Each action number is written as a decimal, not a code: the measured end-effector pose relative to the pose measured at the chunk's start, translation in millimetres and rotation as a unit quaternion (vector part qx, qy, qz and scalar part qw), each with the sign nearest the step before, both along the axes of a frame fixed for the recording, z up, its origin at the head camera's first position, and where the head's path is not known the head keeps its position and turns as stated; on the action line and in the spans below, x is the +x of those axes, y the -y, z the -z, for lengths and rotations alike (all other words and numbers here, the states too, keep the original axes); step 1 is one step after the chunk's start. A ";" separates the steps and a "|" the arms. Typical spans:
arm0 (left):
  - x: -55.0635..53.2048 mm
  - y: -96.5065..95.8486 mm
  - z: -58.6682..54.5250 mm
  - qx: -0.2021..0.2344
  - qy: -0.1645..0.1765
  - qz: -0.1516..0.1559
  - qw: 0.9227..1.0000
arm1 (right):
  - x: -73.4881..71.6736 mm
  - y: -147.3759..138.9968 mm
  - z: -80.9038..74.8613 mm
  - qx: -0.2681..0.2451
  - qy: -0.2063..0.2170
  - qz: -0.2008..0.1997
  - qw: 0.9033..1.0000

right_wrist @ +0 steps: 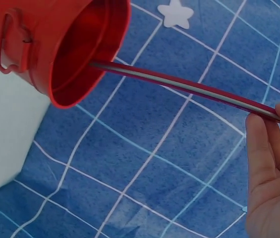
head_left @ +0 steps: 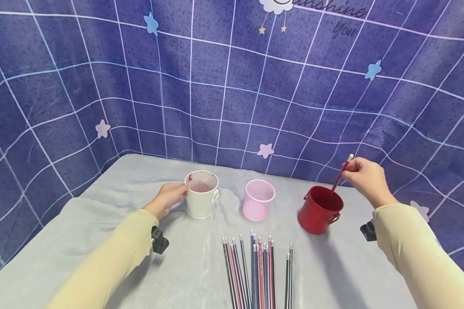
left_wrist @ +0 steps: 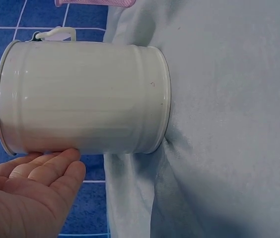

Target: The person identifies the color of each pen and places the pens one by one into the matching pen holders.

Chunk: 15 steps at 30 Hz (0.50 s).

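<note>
At the left stands a white metal bucket [head_left: 202, 204]. My left hand [head_left: 169, 197] holds it at the side, the thumb at the rim and the fingers [left_wrist: 55, 166] against the outer wall. A red bucket [head_left: 313, 216] stands at the right. Above it my right hand [head_left: 367, 178] pinches a red-and-silver striped pencil [right_wrist: 189, 89] near its eraser end. The pencil slants down, its lower end inside the red bucket's mouth. Between the two buckets is a small pink bucket [head_left: 256, 210].
Several striped pencils [head_left: 261, 270] in red, blue and dark colours lie at the front middle, erasers pointing away from me. A grey cloth [head_left: 185, 266] covers the table. Behind it hangs a blue curtain [head_left: 224, 86] with a grid and stars.
</note>
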<state>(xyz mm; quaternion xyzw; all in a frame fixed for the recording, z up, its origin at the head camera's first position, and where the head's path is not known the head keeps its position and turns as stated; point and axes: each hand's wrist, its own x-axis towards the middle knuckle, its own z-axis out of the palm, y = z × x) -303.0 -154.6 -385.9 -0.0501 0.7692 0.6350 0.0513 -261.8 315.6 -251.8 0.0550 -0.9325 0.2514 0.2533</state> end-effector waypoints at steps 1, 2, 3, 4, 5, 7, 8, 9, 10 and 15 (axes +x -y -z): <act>0.1 -0.3 -0.1 -0.002 0.000 0.000 1.000 | -0.2 -0.5 0.8 0.003 0.002 0.002 1.000; 0.0 -0.6 0.0 -0.004 0.000 0.000 1.000 | -0.7 -0.8 1.4 0.005 0.004 0.001 1.000; -0.2 -1.0 0.2 -0.004 0.002 -0.002 1.000 | -1.4 -0.9 1.9 0.007 0.006 -0.001 1.000; -0.3 -1.1 0.3 -0.004 0.002 -0.002 1.000 | -2.3 -1.0 2.2 0.009 0.008 -0.003 1.000; -0.6 -1.1 0.7 -0.002 0.002 -0.002 1.000 | -3.2 -0.8 2.3 0.012 0.010 -0.007 1.000; -0.8 -0.7 0.6 0.000 0.004 0.000 1.000 | -5.2 -0.3 2.5 0.019 0.017 -0.015 1.000; -1.1 -0.7 0.5 0.002 0.005 0.001 1.000 | -6.1 0.2 2.8 0.019 0.022 -0.021 0.999; -1.2 -0.9 0.2 0.003 0.006 0.002 1.000 | -6.7 0.6 3.1 0.019 0.030 -0.026 0.999; -1.2 -1.2 -0.3 0.003 0.007 0.002 1.000 | -7.1 1.2 3.5 0.018 0.039 -0.029 0.999; -0.1 -2.8 -2.0 0.004 0.010 -0.002 1.000 | -8.1 4.0 10.1 0.012 0.085 -0.037 0.996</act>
